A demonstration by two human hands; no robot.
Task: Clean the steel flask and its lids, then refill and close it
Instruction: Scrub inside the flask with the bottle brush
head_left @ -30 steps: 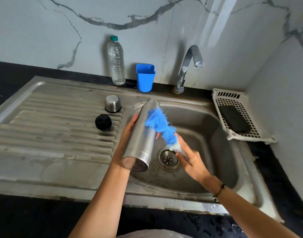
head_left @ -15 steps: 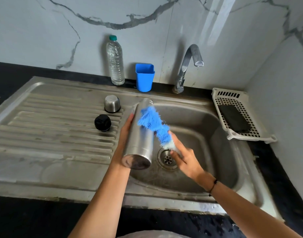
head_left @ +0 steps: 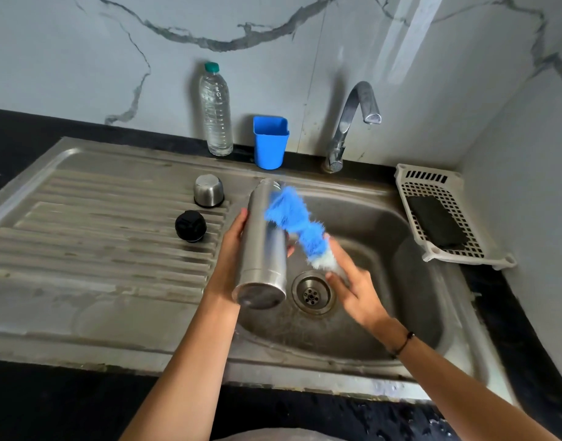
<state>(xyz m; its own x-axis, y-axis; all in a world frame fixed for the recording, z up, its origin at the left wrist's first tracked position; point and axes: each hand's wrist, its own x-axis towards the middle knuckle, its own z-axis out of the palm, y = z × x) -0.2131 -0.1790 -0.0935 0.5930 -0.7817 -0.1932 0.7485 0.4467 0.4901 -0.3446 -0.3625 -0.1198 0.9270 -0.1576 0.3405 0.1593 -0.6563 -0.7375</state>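
My left hand (head_left: 230, 249) grips the steel flask (head_left: 263, 246) around its body, tilted over the sink basin with its base toward me and its open mouth pointing away. My right hand (head_left: 353, 284) holds the handle of a blue bottle brush (head_left: 297, 222), whose bristles press against the flask's right side near the mouth. The steel cup lid (head_left: 208, 190) stands upside down on the drainboard, and the black inner stopper (head_left: 190, 225) sits just in front of it.
A plastic water bottle (head_left: 215, 113) and a blue cup (head_left: 270, 142) stand against the wall behind the sink (head_left: 410, 300). The tap (head_left: 353, 119) is off. At the right, a white rack (head_left: 432, 186) holds a dark scrub pad (head_left: 437, 226).
The brush has slid along the flask's right side, first toward the left and then back up near the mouth. My right hand moved with it. The flask stays in my left hand.
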